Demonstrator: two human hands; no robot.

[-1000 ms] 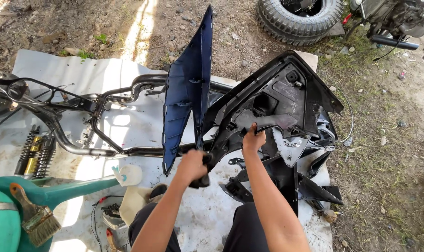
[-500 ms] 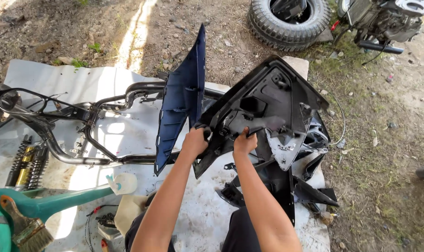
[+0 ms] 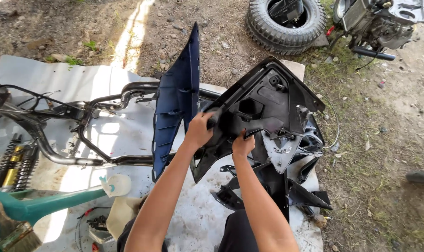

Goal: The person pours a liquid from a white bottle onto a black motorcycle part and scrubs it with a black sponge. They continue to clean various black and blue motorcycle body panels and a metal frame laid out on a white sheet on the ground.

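Note:
My left hand (image 3: 200,129) grips the edge of a large black plastic scooter body panel (image 3: 263,105) that stands tilted up in front of me. My right hand (image 3: 243,145) holds the same panel lower down, near its inner ribs. A dark blue panel (image 3: 177,100) stands upright right beside my left hand, joined to or leaning against the black one. More black fairing pieces (image 3: 277,186) lie piled under and behind the panel.
A bare black scooter frame (image 3: 76,121) lies on a white sheet (image 3: 39,77) to the left, with shock absorbers (image 3: 13,165) and a green part (image 3: 39,205) near me. A tyre (image 3: 286,21) and an engine (image 3: 379,21) sit on the dirt at the back right.
Both hands have moved up along the black panel. The panel and the blue piece have tilted slightly, and my view has shifted a little.

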